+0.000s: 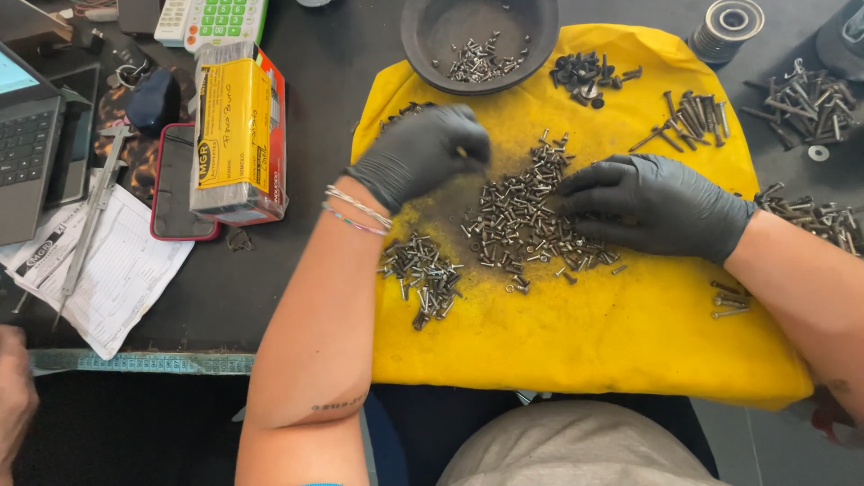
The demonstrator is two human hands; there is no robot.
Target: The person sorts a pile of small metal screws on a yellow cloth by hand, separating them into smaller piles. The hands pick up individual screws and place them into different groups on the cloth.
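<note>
Left hand [423, 153], grip pinched on a small screw [461, 151]; right hand [652, 205], grip spread open, flat on central screw pile [522, 225]; yellow cloth [585, 333]

A dark desk [333, 63] carries a yellow cloth [585, 333], a dark bowl [423, 49], a laptop [27, 135], papers [126, 279] with a metal caliper [94, 211] across them, a yellow and red box [238, 135], a calculator [211, 20], and loose bolts [801, 103] at its right edge.

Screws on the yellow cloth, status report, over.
Left hand pinched above screws. Right hand flat on pile's edge. Cloth under all; nothing blocking.
</note>
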